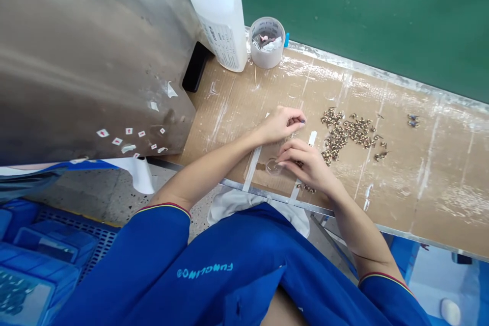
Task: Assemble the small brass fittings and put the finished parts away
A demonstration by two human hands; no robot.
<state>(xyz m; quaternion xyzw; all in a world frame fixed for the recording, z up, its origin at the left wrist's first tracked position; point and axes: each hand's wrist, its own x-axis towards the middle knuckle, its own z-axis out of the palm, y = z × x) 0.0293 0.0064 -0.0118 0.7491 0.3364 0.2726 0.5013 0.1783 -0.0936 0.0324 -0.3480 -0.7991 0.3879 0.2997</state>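
My left hand (283, 123) is closed in a pinch above the cardboard-covered bench, with a tiny dark bluish bit at its fingertips, too small to name. Just nearer to me, my right hand (307, 163) has its thumb and fingers drawn together at the rim of a small clear round dish (273, 166). What those fingers hold, if anything, I cannot make out. Beyond my right hand lies a spread pile of small brass-coloured metal parts (346, 133). Several similar parts (305, 189) lie by the front edge, partly under my right hand.
A white bottle with a blue cap (223, 20) stands at the back left, beside a tape-roll cup (267, 43) holding scraps. A thin stick (255, 75) lies before them. Left is a metal panel (95, 51) with small stickers. A few parts (413, 120) lie apart at right.
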